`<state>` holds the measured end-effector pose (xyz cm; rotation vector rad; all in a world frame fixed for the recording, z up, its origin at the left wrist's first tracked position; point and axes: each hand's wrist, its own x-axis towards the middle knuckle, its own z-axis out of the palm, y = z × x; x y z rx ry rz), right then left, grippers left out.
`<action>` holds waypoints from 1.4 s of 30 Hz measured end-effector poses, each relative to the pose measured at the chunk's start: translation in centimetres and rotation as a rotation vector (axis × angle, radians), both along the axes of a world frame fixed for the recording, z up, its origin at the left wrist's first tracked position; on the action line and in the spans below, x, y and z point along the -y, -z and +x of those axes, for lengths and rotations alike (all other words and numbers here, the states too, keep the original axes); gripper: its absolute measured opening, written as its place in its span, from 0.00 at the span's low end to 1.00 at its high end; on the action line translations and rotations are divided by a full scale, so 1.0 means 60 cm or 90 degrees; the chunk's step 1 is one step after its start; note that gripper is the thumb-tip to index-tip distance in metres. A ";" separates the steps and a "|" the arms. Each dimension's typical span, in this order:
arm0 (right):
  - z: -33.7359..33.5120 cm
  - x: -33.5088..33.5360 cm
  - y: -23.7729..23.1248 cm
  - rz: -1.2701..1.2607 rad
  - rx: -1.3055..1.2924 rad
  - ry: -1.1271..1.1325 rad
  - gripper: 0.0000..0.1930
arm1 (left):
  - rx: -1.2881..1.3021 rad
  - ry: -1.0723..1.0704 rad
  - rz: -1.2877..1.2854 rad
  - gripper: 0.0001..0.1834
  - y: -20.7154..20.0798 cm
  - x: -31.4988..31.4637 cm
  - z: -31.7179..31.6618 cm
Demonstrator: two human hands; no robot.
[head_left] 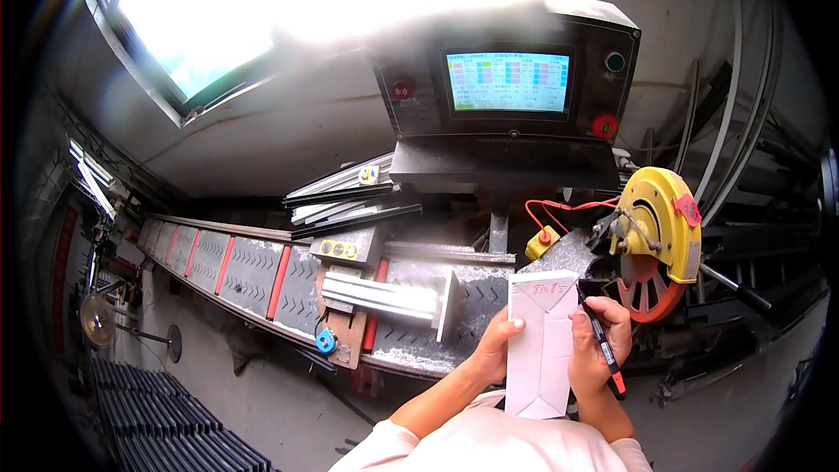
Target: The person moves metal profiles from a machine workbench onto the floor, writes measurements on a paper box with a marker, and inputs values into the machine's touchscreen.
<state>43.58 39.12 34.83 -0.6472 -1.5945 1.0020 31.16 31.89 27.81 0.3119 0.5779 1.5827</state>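
A white paper packet (537, 358), flat and long with folded flaps, stands upright in front of my chest. Red handwriting runs across its top end. My left hand (491, 354) grips its left edge, thumb on the front and the other fingers hidden behind. My right hand (587, 369) is at the right edge, closed around a black marker pen (604, 343) with a red end. The pen slants, its red end pointing down and its upper end near the packet's top corner.
A yellow-guarded cutting saw (657, 210) stands close on the right, a control panel (419, 114) ahead. Left runs a long roller bench (249, 271) bearing metal profiles (384, 294) and a blue tape measure (326, 341). Black bars (170, 424) are stacked at lower left.
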 end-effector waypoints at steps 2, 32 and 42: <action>-0.003 -0.001 -0.012 0.015 0.012 -0.014 0.08 | 0.003 -0.010 -0.002 0.42 0.001 -0.001 -0.001; -0.026 0.013 0.042 -0.112 0.028 -0.183 0.05 | 0.055 -0.017 0.010 0.34 0.045 0.003 -0.015; 0.044 0.015 -0.015 -0.024 -0.001 -0.121 0.07 | 0.056 -0.034 -0.018 0.40 0.028 0.007 -0.020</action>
